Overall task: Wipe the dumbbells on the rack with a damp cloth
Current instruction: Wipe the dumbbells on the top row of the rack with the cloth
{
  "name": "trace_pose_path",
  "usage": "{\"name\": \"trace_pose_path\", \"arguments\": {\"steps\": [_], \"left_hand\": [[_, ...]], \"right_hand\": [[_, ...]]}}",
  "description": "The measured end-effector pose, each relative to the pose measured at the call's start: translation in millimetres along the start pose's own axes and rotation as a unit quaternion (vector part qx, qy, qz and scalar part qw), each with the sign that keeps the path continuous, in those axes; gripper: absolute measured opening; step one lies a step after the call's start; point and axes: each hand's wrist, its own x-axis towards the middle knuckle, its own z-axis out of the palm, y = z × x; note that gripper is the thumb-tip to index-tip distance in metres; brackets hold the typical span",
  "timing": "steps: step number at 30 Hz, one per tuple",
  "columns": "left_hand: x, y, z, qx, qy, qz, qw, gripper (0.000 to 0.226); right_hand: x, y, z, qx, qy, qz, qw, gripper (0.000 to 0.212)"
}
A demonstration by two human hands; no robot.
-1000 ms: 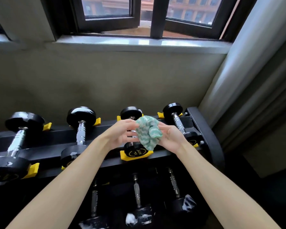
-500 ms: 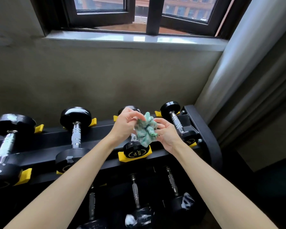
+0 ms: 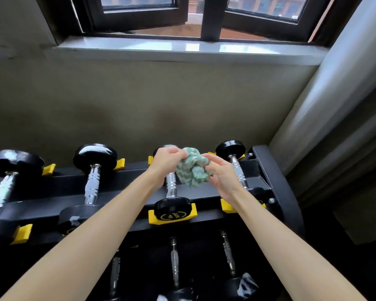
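On the lower tier of the black rack (image 3: pixel 126 177), chrome-handled dumbbells (image 3: pixel 174 263) lay in shadow, partly hidden by both forearms (image 3: pixel 96 235). On the top tier, four more sat in yellow cradles (image 3: pixel 153 217). Over the third dumbbell (image 3: pixel 171 187), the left hand (image 3: pixel 165 164) and right hand (image 3: pixel 221 174) each pinched a bunched green-and-white cloth (image 3: pixel 191 170). Whether it touched the handle could not be told. Behind stood a beige wall (image 3: pixel 161 105), a pale sill (image 3: pixel 182 47), a dark-framed window (image 3: pixel 211 18) and, to the right, a grey curtain (image 3: pixel 334 105).
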Motion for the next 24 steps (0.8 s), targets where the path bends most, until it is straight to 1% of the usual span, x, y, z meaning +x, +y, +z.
{"name": "trace_pose_path", "arguments": {"steps": [2, 4, 6, 7, 8, 10, 12, 13, 14, 15, 16, 17, 18, 19, 20, 21, 22, 23, 24], "left_hand": [[10, 3, 5, 0.037, 0.021, 0.075, 0.996, 0.009], [18, 0, 9, 0.093, 0.047, 0.146, 0.984, 0.01], [23, -7, 13, 0.141, 0.04, 0.227, 0.963, 0.014], [24, -10, 15, 0.177, 0.029, 0.279, 0.943, 0.018], [23, -12, 16, 0.228, 0.02, 0.345, 0.911, 0.022], [25, -18, 18, 0.351, 0.011, 0.462, 0.814, 0.023], [25, -24, 19, 0.453, 0.01, 0.528, 0.718, 0.024], [24, -28, 19, 0.49, 0.008, 0.545, 0.68, 0.026], [22, -32, 17, 0.516, 0.001, 0.558, 0.65, 0.027], [20, -35, 16, 0.535, -0.011, 0.566, 0.628, 0.029], [19, -39, 15, 0.549, -0.027, 0.566, 0.614, 0.032], [17, -39, 14, 0.567, -0.046, 0.56, 0.602, 0.034], [15, -38, 13, 0.585, -0.058, 0.552, 0.591, 0.035], [15, -37, 12, 0.597, -0.073, 0.539, 0.589, 0.035], [15, -36, 9, 0.597, -0.088, 0.523, 0.602, 0.036], [15, -37, 7, 0.57, -0.102, 0.504, 0.641, 0.036], [16, -38, 4, 0.506, -0.103, 0.476, 0.712, 0.035], [15, -35, 2, 0.423, -0.091, 0.421, 0.797, 0.033], [15, -33, 0, 0.335, -0.052, 0.369, 0.865, 0.029]], "right_hand": [[7, -3, -4, -0.033, -0.024, 0.006, 0.999, 0.028], [16, -2, -8, -0.069, -0.014, 0.013, 0.997, 0.029], [26, 1, -10, -0.097, 0.008, 0.011, 0.995, 0.029], [31, 2, -11, -0.11, 0.019, 0.011, 0.994, 0.027], [36, 4, -11, -0.124, 0.032, 0.01, 0.992, 0.025], [43, 5, -11, -0.132, 0.054, 0.024, 0.99, 0.019], [48, 5, -11, -0.095, 0.043, 0.054, 0.993, 0.023], [49, 4, -10, -0.053, 0.024, 0.07, 0.996, 0.023], [50, 3, -10, -0.009, 0.006, 0.089, 0.996, 0.022], [51, 3, -12, 0.049, -0.009, 0.111, 0.993, 0.021], [51, 3, -13, 0.115, -0.021, 0.136, 0.984, 0.024], [52, 4, -16, 0.185, -0.033, 0.16, 0.969, 0.031], [53, 4, -18, 0.229, -0.044, 0.176, 0.956, 0.039], [55, 4, -18, 0.247, -0.058, 0.186, 0.949, 0.046], [56, 4, -18, 0.234, -0.068, 0.188, 0.952, 0.047], [56, 4, -17, 0.211, -0.076, 0.184, 0.957, 0.039], [58, 4, -16, 0.185, -0.082, 0.176, 0.963, 0.028], [60, 4, -13, 0.17, -0.089, 0.171, 0.966, 0.022], [62, 3, -11, 0.154, -0.095, 0.168, 0.969, 0.024]]}}
